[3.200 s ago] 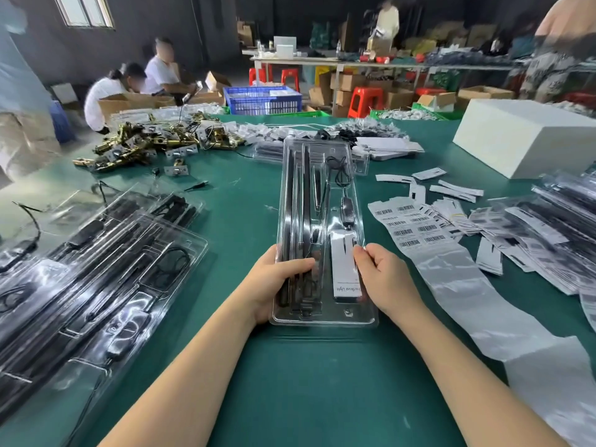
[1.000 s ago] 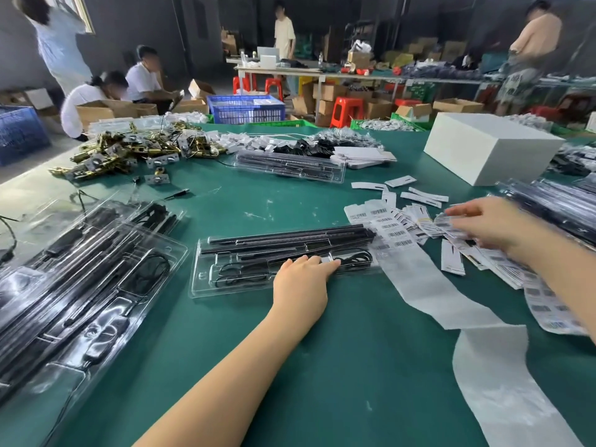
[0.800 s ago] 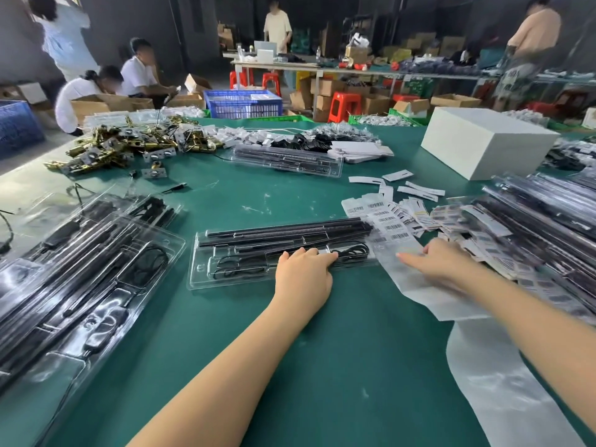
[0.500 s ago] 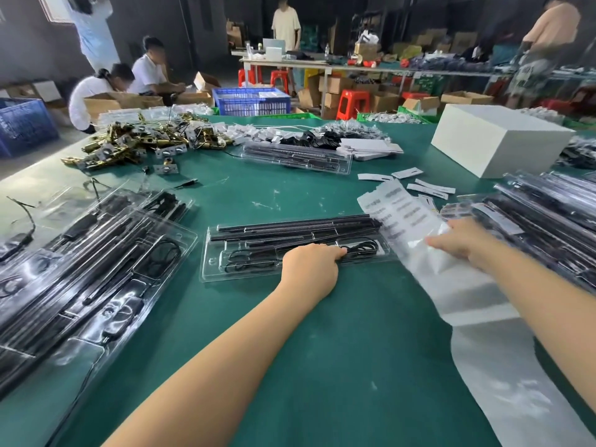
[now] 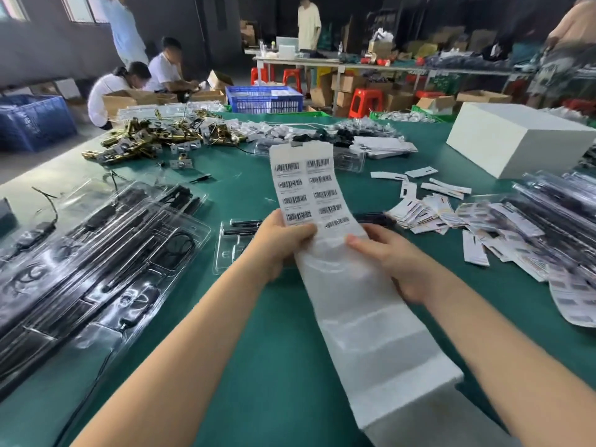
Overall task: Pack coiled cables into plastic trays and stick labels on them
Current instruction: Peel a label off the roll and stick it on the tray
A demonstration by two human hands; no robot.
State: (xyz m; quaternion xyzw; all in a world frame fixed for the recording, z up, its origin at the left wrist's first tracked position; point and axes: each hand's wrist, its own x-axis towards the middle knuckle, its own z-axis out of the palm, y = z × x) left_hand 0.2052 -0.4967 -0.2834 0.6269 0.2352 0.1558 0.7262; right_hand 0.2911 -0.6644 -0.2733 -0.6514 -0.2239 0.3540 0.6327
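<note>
Bench [image 5: 283,366]: a green surface filling most of the frame, from the lower edge up to the crates and boxes in the upper half.
Stack of packed trays [image 5: 96,253]: clear plastic trays with black cables inside, overlapping across the left side of the frame.
White box [image 5: 516,140]: stands on the bench at the upper right.
Label sheet [image 5: 309,195]: a long strip of backing paper running from the lower right of the frame up to the centre; its upper part is held upright and carries two columns of barcode labels, its lower part is bare and shiny.
Tray [image 5: 232,250]: one clear plastic tray lies flat at the centre, just behind the hands, largely hidden by them and the strip; black parts show at its far edge.
Right-hand trays [image 5: 554,204]: more packed trays, blurred, along the right edge.
Loose labels [image 5: 451,217]: a scattered heap right of centre, between the strip and the right-hand trays.
Brass parts [image 5: 151,137]: a pile at the upper left of the bench.
Left hand [image 5: 277,243]: fingers curled round the strip's left edge, thumb on top just under the lowest labels.
Right hand [image 5: 396,262]: thumb lies on the strip's right side, fingers tucked beneath it, holding it.
</note>
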